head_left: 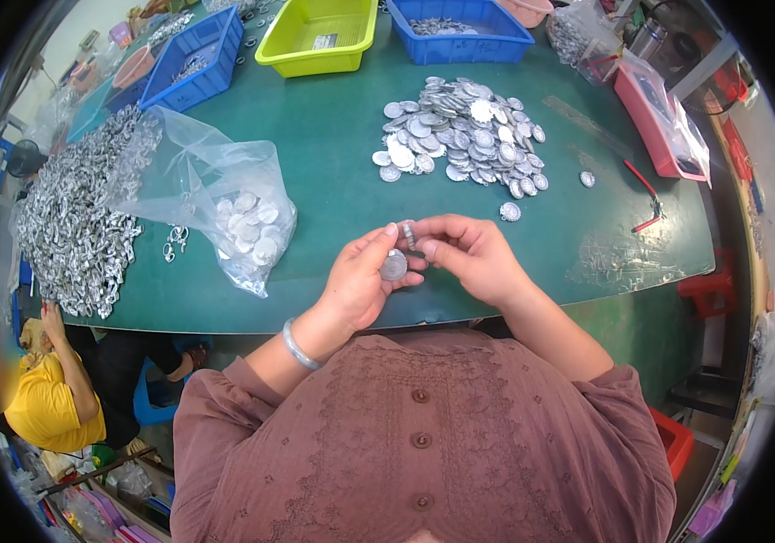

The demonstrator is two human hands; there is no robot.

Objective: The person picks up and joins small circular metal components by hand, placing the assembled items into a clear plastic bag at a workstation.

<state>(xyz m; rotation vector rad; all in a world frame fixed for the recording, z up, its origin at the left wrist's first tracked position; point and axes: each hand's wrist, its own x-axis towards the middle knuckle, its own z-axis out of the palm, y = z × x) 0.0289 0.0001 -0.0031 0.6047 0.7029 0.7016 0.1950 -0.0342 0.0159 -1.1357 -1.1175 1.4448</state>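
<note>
My left hand [362, 281] is closed around a round silver-grey metal disc [394, 265], its flat face turned up. Close against it, my right hand [471, 257] pinches a small silvery metal piece [408, 236] between thumb and fingers; it shows edge-on, and I cannot tell its kind. My left fingertips reach up to that piece too. Beyond my hands lies a heap of similar silver discs [460, 131], some with scalloped rims. One loose disc [510, 212] rests near my right hand, another [587, 179] farther right.
A clear plastic bag [256, 185] of discs lies left of my hands, beside a large pile of metal clasps [80, 226]. Blue bins [469, 50] and a yellow-green bin [315, 63] line the far side. Red-handled pliers [645, 195] lie right. A person in yellow [52, 403] sits left.
</note>
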